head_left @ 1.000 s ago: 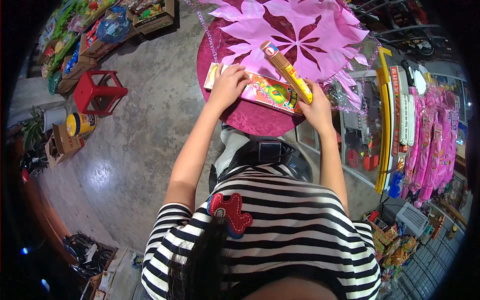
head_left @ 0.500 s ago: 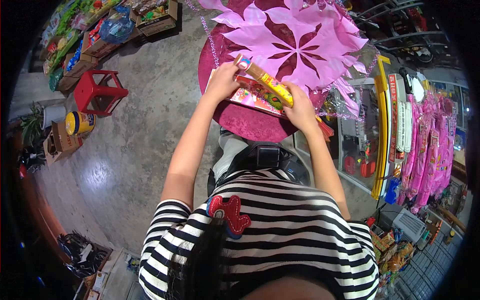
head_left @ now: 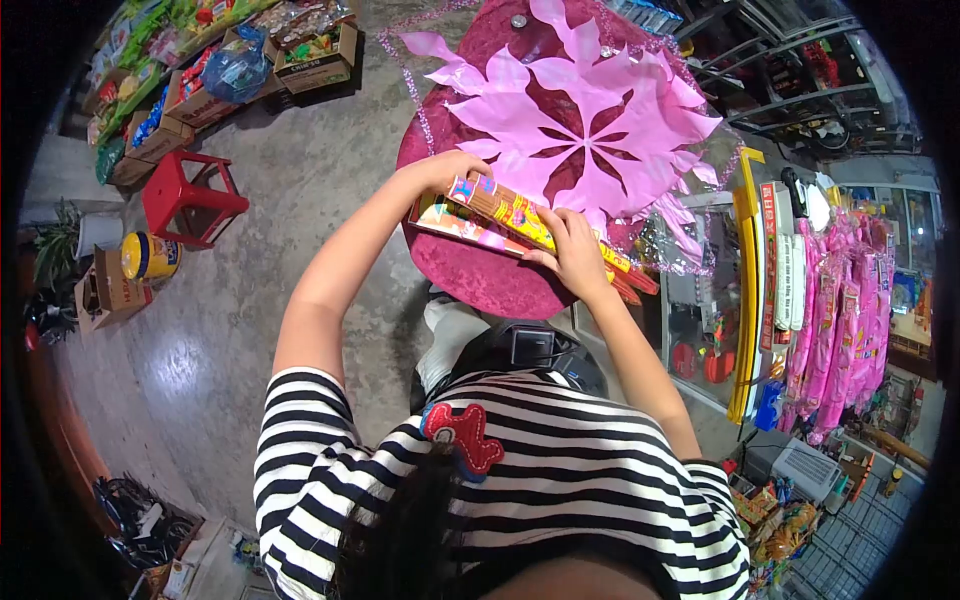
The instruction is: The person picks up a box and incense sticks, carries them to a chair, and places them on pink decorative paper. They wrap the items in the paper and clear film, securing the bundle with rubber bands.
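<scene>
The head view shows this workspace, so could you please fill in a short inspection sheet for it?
Surface: dark red round table, partly covered.
Job's things: stick bundle overlapping printed box; contact unclear.
Clutter: pink cut-out sheet; yellow and red packs.
Hands: right hand grips the bundle; left hand at the box's left end, fingers partly hidden.
Cables: nothing seen on the table.
Surroundings: red stool, yellow tub, cardboard boxes left; pink packages right.
</scene>
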`<state>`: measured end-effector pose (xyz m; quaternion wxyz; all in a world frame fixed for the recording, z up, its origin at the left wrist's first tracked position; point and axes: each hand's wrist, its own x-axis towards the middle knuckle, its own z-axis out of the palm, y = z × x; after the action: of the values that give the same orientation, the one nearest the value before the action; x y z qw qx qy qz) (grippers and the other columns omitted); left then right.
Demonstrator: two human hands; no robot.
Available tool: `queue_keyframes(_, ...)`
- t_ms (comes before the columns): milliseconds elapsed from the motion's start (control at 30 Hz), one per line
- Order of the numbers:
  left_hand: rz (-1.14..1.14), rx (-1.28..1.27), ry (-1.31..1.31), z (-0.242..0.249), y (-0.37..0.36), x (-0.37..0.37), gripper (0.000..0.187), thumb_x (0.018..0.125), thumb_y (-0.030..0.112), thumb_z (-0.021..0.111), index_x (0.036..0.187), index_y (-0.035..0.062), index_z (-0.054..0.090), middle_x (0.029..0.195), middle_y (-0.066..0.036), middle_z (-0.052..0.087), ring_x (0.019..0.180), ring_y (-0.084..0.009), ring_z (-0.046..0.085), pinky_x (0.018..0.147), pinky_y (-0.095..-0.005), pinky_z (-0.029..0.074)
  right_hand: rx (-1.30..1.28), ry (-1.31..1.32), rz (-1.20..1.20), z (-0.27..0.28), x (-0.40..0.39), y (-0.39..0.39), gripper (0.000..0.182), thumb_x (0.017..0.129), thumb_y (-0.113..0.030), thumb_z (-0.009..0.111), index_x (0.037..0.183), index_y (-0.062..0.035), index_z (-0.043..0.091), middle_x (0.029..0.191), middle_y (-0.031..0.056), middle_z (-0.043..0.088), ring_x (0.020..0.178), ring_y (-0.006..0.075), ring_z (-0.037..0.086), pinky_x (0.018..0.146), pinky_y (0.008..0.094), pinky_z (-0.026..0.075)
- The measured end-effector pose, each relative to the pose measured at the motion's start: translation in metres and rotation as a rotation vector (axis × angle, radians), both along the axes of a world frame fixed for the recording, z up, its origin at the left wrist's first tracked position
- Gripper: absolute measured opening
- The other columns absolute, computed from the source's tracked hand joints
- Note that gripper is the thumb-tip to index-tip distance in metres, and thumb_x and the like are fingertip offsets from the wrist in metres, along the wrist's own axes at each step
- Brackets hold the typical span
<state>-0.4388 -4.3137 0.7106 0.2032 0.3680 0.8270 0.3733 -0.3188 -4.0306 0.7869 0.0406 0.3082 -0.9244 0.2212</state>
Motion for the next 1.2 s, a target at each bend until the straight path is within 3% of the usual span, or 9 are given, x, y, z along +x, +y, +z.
queue_keyframes(100, -0.018, -0.095, -0.039, 0.005, 0.001, -0.002, 0.049, 0.068, 0.029, 0.074, 0.113, 0.0094, 0.065, 0.099, -0.015, 0.067, 0.089, -0.0299, 0.064, 0.078, -0.0391, 0.049, 0.03, -0.013, 0.001, -0.001, 0.003, 0.0, 0.069, 0.075, -0.041, 0.071, 0.134, -0.0125, 0.048, 0.114, 0.0175, 0.052, 0.103, 0.0352, 0.052, 0.088, 0.0438, 0.043)
queue_keyframes(200, 0.031, -0.126, -0.192, 0.016, 0.003, -0.002, 0.045, 0.066, 0.021, 0.075, 0.107, 0.0064, 0.066, 0.101, -0.015, 0.066, 0.089, -0.0267, 0.063, 0.079, -0.0363, 0.049, 0.088, 0.021, -0.023, -0.004, 0.006, 0.0, 0.066, 0.081, -0.039, 0.068, 0.138, -0.0135, 0.045, 0.118, 0.0182, 0.051, 0.107, 0.0355, 0.051, 0.092, 0.0444, 0.042)
queue_keyframes(400, -0.04, -0.225, -0.126, 0.017, 0.011, -0.015, 0.037, 0.066, 0.014, 0.071, 0.103, 0.0095, 0.067, 0.089, -0.012, 0.069, 0.081, -0.0237, 0.064, 0.072, -0.0362, 0.049, 0.126, 0.015, 0.062, -0.003, 0.005, 0.011, 0.063, 0.083, -0.031, 0.068, 0.139, -0.0146, 0.045, 0.121, 0.0175, 0.05, 0.111, 0.0339, 0.05, 0.094, 0.0439, 0.042)
queue_keyframes(500, -0.075, -0.243, -0.14, 0.022, 0.013, -0.017, 0.027, 0.071, 0.02, 0.07, 0.097, 0.0117, 0.068, 0.084, -0.011, 0.068, 0.074, -0.024, 0.064, 0.067, -0.0372, 0.049, 0.111, 0.009, 0.074, 0.0, 0.005, 0.009, 0.062, 0.081, -0.027, 0.069, 0.138, -0.015, 0.046, 0.122, 0.0169, 0.051, 0.11, 0.034, 0.052, 0.094, 0.0444, 0.042)
queue_keyframes(633, -0.071, -0.342, -0.154, 0.027, 0.016, -0.021, 0.032, 0.065, 0.019, 0.074, 0.096, 0.0116, 0.07, 0.083, -0.007, 0.069, 0.075, -0.0215, 0.065, 0.068, -0.0352, 0.049, 0.088, 0.016, 0.094, -0.001, 0.003, 0.012, 0.063, 0.08, -0.025, 0.071, 0.137, -0.0146, 0.047, 0.123, 0.0168, 0.052, 0.108, 0.0344, 0.053, 0.093, 0.0447, 0.043)
queue_keyframes(733, -0.154, -0.348, -0.164, 0.033, 0.016, -0.024, 0.033, 0.064, 0.027, 0.078, 0.092, 0.0122, 0.071, 0.08, -0.004, 0.069, 0.074, -0.0192, 0.064, 0.067, -0.0336, 0.049, 0.049, 0.039, 0.162, -0.007, 0.001, 0.015, 0.063, 0.08, -0.027, 0.071, 0.137, -0.0135, 0.047, 0.123, 0.0164, 0.052, 0.108, 0.034, 0.054, 0.092, 0.0449, 0.044)
queue_keyframes(833, -0.1, -0.323, -0.189, 0.045, 0.018, -0.019, 0.041, 0.062, 0.042, 0.082, 0.088, 0.0119, 0.072, 0.077, -0.002, 0.069, 0.072, -0.0165, 0.064, 0.066, -0.0327, 0.048, 0.139, -0.019, 0.218, -0.006, 0.002, 0.016, 0.062, 0.081, -0.03, 0.07, 0.136, -0.0121, 0.047, 0.122, 0.0167, 0.052, 0.11, 0.0341, 0.053, 0.093, 0.0451, 0.044)
queue_keyframes(1133, -0.181, -0.366, -0.253, 0.035, 0.027, -0.031, 0.032, 0.065, 0.033, 0.081, 0.088, 0.0135, 0.071, 0.077, 0.0, 0.068, 0.071, -0.016, 0.062, 0.064, -0.0328, 0.048, 0.104, -0.026, 0.21, -0.002, -0.01, -0.025, 0.057, 0.082, -0.032, 0.067, 0.133, -0.0121, 0.05, 0.125, 0.0167, 0.052, 0.114, 0.0334, 0.052, 0.098, 0.0445, 0.041)
queue_keyframes(1200, -0.187, -0.4, -0.253, 0.045, 0.029, -0.029, 0.03, 0.067, 0.031, 0.08, 0.089, 0.0115, 0.072, 0.079, -0.003, 0.069, 0.072, -0.016, 0.063, 0.065, -0.0323, 0.048, 0.05, -0.041, 0.182, -0.003, -0.011, -0.031, 0.057, 0.079, -0.027, 0.07, 0.13, -0.0108, 0.052, 0.122, 0.0159, 0.053, 0.111, 0.0335, 0.053, 0.095, 0.043, 0.043)
